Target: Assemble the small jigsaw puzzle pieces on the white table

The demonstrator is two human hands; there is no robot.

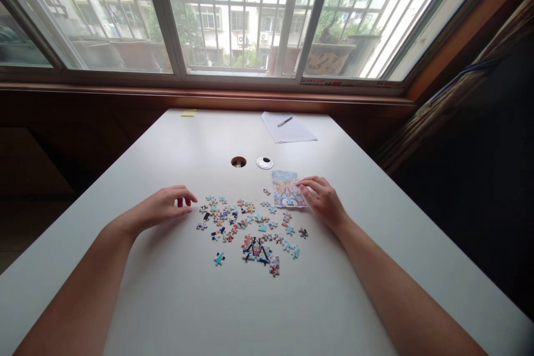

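Several small colourful jigsaw pieces (233,219) lie scattered on the white table (175,300) between my hands. A joined cluster of pieces (256,250) sits nearer to me. A small colourful picture card (286,189) lies to the right of the pieces. My right hand (321,197) rests at the card's right edge, fingers curled and touching it. My left hand (167,206) rests on the table left of the pieces, fingers bent loosely, fingertips close to the nearest pieces, holding nothing that I can see.
A round cable hole (238,162) and its white cap (264,163) lie beyond the pieces. A sheet of paper (287,128) with a pen (285,121) and a yellow note (188,113) sit at the far edge under the window. A dark curtain hangs at right.
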